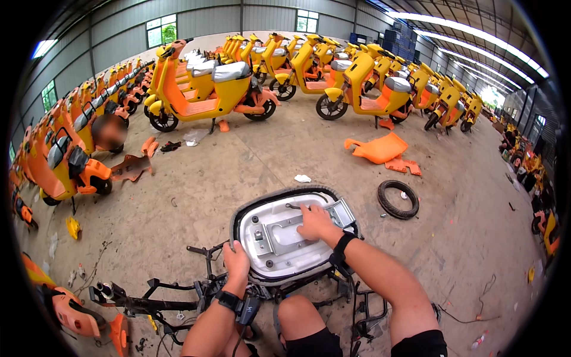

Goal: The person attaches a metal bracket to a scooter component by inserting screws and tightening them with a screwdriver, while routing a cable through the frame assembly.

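An upturned scooter seat [279, 205], white plastic underside with a grey rim and metal brackets, rests on a stripped black scooter frame [178, 300] in front of me. My left hand [237, 262] grips the seat's near left rim. My right hand [315, 223] lies flat on the white underside beside a metal hinge bracket [340, 212], fingers spread over a metal plate. Both wrists wear black bands. My bare knees show at the lower edge.
A loose black tyre [398, 199] lies right of the seat. Orange body panels [377, 149] and scraps litter the concrete floor. Rows of yellow and orange scooters [202, 95] fill the back and left of the hall. Orange parts [74, 312] lie at lower left.
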Available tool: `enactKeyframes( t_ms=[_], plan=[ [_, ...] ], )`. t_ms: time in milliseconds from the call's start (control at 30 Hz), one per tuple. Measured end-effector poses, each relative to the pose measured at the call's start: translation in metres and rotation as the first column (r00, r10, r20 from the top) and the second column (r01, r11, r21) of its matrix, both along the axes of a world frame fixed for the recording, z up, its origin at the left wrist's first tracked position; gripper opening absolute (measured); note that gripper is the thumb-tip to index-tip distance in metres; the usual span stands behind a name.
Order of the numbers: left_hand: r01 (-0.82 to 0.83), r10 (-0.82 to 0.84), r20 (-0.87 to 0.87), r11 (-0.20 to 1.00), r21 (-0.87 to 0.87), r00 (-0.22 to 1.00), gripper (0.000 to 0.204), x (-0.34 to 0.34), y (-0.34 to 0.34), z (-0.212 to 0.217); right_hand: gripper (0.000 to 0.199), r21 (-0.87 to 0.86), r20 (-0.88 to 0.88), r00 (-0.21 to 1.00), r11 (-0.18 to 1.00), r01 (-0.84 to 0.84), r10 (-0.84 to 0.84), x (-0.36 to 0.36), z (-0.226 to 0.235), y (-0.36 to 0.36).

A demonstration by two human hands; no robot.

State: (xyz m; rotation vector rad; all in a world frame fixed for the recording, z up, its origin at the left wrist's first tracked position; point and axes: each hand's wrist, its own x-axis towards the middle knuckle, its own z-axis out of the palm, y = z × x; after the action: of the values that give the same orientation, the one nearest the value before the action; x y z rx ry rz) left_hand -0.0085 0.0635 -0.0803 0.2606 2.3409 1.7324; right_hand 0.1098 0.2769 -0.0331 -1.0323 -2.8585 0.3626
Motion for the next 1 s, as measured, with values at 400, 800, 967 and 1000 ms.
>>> enactKeyframes(
  t_ms=[400, 800, 967, 1000],
  plan=[
    [0.035, -0.066, 0.210, 0.989, 0.145, 0.975, 0.035, -0.008, 0.002, 0.001, 0.041, -0.852, -0.498, 0.619, 0.475, -0.220, -0.607, 0.150, 0.080, 0.009],
    [0.128, -0.293, 0.327, 0.887, 0.443, 0.899, 0.045, 0.004, -0.011, 0.030, 0.027, -0.730, -0.058, -0.205, -0.098, 0.676, -0.977, 0.773, -0.017, -0.161],
    [0.143, -0.301, 0.396, 0.913, 0.381, 0.867, 0.054, 0.003, -0.035, 0.034, 0.028, -0.624, -0.052, -0.381, -0.268, 0.734, -0.923, 0.816, 0.057, -0.272],
    [0.154, -0.275, 0.344, 0.928, 0.340, 0.898, 0.055, -0.007, -0.035, 0.004, 0.028, -0.598, -0.098, -0.383, -0.253, 0.761, -0.919, 0.826, 0.083, -0.279]
  ],
)
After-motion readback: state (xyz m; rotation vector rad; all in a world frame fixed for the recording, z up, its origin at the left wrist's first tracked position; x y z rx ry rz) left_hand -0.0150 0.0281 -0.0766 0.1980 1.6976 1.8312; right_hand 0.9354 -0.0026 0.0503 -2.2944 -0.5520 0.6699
